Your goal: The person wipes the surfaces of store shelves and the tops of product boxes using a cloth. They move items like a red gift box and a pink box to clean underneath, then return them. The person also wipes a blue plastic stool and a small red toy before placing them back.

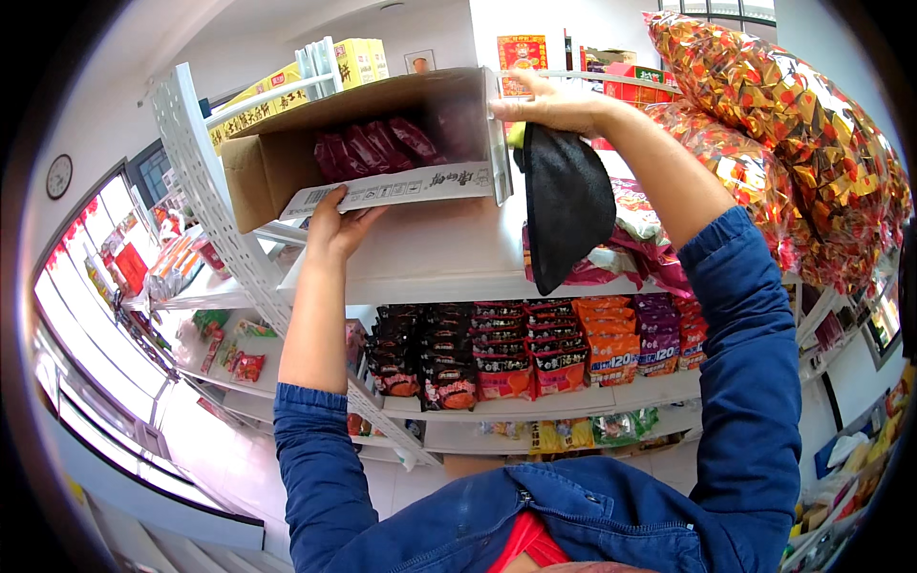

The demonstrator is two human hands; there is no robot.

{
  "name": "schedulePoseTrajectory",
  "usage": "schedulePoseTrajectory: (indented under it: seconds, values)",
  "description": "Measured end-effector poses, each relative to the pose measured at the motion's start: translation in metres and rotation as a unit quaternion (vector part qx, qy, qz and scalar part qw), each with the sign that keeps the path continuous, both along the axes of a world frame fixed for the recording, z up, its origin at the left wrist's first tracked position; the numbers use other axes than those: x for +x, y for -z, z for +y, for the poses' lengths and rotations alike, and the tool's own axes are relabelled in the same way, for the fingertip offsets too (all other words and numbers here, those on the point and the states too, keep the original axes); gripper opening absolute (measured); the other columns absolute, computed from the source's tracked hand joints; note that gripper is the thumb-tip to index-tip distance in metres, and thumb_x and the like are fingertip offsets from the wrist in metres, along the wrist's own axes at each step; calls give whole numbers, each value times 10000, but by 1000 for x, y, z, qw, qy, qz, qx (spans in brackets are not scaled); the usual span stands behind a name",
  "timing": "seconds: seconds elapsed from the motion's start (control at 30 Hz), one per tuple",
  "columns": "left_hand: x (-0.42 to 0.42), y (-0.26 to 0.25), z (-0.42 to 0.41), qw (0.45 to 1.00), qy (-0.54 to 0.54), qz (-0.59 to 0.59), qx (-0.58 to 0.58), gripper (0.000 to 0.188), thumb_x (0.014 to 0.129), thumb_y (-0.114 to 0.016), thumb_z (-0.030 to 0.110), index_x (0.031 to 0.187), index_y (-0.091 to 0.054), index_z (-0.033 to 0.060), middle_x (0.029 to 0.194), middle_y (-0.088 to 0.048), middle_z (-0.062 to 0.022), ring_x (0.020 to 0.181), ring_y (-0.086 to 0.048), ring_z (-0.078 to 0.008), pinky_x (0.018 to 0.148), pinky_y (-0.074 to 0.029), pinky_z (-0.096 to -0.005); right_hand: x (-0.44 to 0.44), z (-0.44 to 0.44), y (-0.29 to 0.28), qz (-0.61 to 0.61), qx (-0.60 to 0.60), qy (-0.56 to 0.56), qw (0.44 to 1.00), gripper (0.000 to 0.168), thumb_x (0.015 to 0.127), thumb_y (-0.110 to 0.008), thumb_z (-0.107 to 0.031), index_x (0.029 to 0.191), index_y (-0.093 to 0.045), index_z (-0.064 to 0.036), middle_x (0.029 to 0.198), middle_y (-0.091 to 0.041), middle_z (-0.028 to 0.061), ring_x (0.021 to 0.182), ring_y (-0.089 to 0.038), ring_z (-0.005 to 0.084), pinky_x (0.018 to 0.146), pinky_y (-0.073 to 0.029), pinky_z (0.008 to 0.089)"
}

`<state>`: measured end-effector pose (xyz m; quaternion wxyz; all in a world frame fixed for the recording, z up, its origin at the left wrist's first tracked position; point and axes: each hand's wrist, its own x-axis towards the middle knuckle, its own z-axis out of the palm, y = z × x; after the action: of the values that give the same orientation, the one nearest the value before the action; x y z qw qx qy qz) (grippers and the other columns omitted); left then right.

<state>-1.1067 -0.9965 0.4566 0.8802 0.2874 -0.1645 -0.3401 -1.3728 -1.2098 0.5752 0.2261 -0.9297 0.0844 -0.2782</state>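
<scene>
Both my hands are at an open cardboard box [251,175] at the top shelf [430,251]. Its open side faces me, and several dark red packets [380,147] lie inside. My left hand [338,225] supports the printed lower flap, with the thumb over its edge and the fingers beneath. My right hand [548,107] lies against the upper right side of the box, its fingers spread. Just below that hand hangs a black cloth item [569,208] with a bit of yellow-green at its upper left; how it is held up I cannot tell.
Large clear bags of gold-and-red wrapped goods [795,107] bulge at the right. Pink packages [637,243] lie behind the black item. Rows of noodle packets [501,358] fill the shelf below. A perforated white metal upright [215,179] stands left of the box; yellow cartons [358,61] are behind.
</scene>
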Motion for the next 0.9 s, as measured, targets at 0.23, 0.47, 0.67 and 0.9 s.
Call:
schedulePoseTrajectory:
  seconds: [0.23,0.47,0.67,0.9]
  values:
    - [-4,-3,0,1000,5,-9,-5,348,952,-438,132,1234,-355,-53,1274,-426,-252,1213,-413,-431,989,-371,-628,-2,6,-38,6,-40,-114,993,713,808,-627,-553,1338,-474,-102,1359,-457,115,1238,-449,266,1018,-370,344]
    - [1,3,2,1000,4,-17,0,350,955,-426,124,1245,-335,-50,1265,-417,-240,1231,-389,-427,996,-357,-642,1,61,-57,100,-263,36,959,548,827,-555,-473,1172,-600,-48,1095,-617,165,1008,-585,269,891,-442,342]
    - [-6,5,12,1000,-11,-19,-5,350,954,-415,110,1253,-326,-49,1267,-404,-249,1233,-382,-432,995,-354,-650,26,75,-77,80,-333,176,923,506,829,-473,-413,1055,-662,-1,1050,-638,229,981,-625,338,864,-470,388]
    - [-16,4,-4,1000,0,-11,-23,362,949,-428,114,1252,-321,-52,1266,-406,-265,1226,-390,-437,989,-342,-672,49,-5,-37,-108,-186,99,972,835,830,-419,-711,1007,-644,73,961,-640,275,935,-631,381,820,-487,415]
